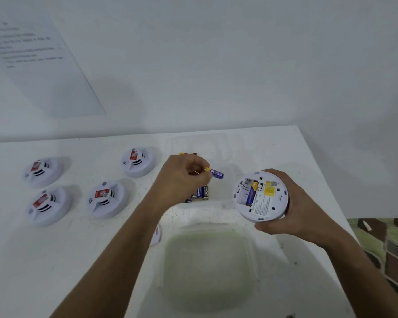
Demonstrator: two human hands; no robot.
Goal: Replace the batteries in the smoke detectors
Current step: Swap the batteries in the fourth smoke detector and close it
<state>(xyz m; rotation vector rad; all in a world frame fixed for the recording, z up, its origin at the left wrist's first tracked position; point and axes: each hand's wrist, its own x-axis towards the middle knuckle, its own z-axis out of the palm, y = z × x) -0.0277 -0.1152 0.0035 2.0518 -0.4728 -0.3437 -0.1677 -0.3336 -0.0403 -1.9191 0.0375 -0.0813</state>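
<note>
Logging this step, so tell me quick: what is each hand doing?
Left hand: pinches a purple battery.
Right hand: grips the open detector, battery bay facing up.

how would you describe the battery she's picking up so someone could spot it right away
Start at the white table and find the left hand near its middle, beside the upturned smoke detector. The purple battery sticks out of that hand's pinch. Unlike the dark blue batteries lying below, it is purple with a yellow end.

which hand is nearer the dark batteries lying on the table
Left. The left hand, pinching a purple battery, hangs just above and beside the dark batteries. The right hand holds the open detector well off to their right.
</note>
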